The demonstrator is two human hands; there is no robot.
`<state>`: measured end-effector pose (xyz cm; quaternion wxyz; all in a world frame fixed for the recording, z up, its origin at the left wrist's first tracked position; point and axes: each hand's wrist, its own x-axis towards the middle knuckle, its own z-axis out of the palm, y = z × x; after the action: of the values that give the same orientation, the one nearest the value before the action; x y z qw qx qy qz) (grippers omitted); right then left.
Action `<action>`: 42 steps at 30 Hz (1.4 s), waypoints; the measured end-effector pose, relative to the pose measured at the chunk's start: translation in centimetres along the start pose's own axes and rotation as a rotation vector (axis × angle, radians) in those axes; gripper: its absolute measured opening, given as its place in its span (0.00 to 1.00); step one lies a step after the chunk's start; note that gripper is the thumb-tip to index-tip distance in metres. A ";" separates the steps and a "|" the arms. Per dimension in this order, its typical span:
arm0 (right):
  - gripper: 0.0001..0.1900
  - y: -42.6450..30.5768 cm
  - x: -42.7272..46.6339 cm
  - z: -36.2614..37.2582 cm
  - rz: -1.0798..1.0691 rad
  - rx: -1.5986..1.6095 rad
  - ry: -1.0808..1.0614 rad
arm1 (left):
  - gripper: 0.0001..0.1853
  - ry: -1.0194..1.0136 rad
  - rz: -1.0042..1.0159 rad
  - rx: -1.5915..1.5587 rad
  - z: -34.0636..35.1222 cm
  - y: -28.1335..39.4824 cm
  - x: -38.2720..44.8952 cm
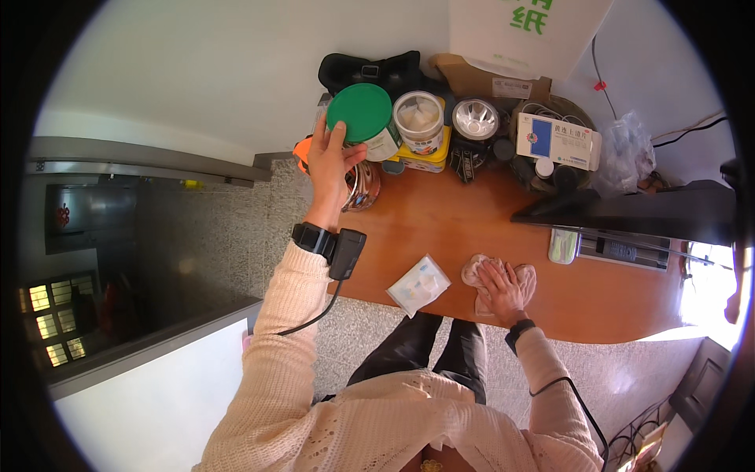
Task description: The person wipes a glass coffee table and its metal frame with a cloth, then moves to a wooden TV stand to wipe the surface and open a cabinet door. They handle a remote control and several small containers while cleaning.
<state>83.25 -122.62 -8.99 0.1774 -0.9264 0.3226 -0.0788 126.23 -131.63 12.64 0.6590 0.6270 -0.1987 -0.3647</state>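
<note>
My left hand is at the near left side of a canister with a green lid. One finger lies over the lid's edge, and the thumb is by the canister's pale side wall. Part of the grip is hidden behind the hand. On the wooden desk, my right hand presses down on a crumpled pink cloth, its fingers spread over the folds. Left of the cloth, a white plastic packet lies close to the desk's front edge.
Beside the canister stand a clear jar of wrapped pieces, a yellow box and a headlamp. A patterned round tin is below my left hand. A medicine box and a monitor occupy the right.
</note>
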 end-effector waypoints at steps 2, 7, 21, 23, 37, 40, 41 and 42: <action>0.31 0.1 -0.1 0.2 0.013 -0.004 0.006 | 0.32 0.008 -0.030 -0.004 0.0 -0.1 -0.5; 0.34 -0.5 0.0 1.6 0.165 -0.048 0.051 | 0.29 0.058 0.003 0.124 -2.1 -0.4 -2.7; 0.40 -0.4 16.3 5.2 0.608 -0.078 0.416 | 0.16 -0.161 -0.323 0.293 -9.3 -11.6 -14.8; 0.38 0.7 18.7 5.1 0.631 -0.153 0.498 | 0.18 -0.247 -0.305 0.372 -8.1 -15.5 -16.5; 0.36 5.0 22.2 5.9 0.619 -0.252 0.565 | 0.46 -0.500 0.257 1.207 -5.8 -24.9 -22.8; 0.38 4.2 21.0 6.1 0.563 -0.236 0.536 | 0.51 -0.516 0.242 1.208 -6.1 -25.3 -22.9; 0.38 3.7 20.4 6.1 0.546 -0.221 0.523 | 0.51 -0.526 0.223 1.207 -6.2 -25.4 -23.0; 0.39 3.1 19.7 6.1 0.546 -0.195 0.497 | 0.52 -0.536 0.213 1.203 -6.3 -25.4 -23.0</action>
<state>98.42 -135.45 -15.21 0.0191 -0.7715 0.5967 -0.2200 109.81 -109.21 -8.44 0.1544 0.7502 -0.5852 -0.2664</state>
